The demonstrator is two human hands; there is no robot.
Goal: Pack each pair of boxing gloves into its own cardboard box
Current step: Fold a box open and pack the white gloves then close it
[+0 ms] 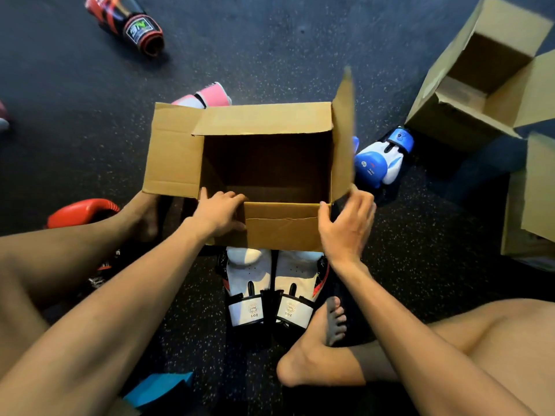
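At the upper left of the frame a glossy red and black boxing glove [124, 24] is seen lying on its side on the dark, speckled rubber floor [270, 55], well apart from the rest. At the left edge, mid-height, a rounded red glove [82, 211] is partly hidden by a bare leg. A padded pink glove [207, 96] is tucked just behind the far wall of the central cardboard box [177, 151], whose matte, creased left flap is folded outward and whose top is open. The box's near left corner is gripped by the left hand [220, 214], fingers curled over the rim. Below the near flap a pair of white and black boxing gloves [249, 274] is laid side by side, cuffs toward the lower edge, tips covered by the flap. The near right corner is clasped by the right hand [345, 226], beneath the upright, blurred right flap. Just beyond that flap a blue and white glove [380, 163] is seen, and at the upper right a second cardboard box [468, 115] stands open.
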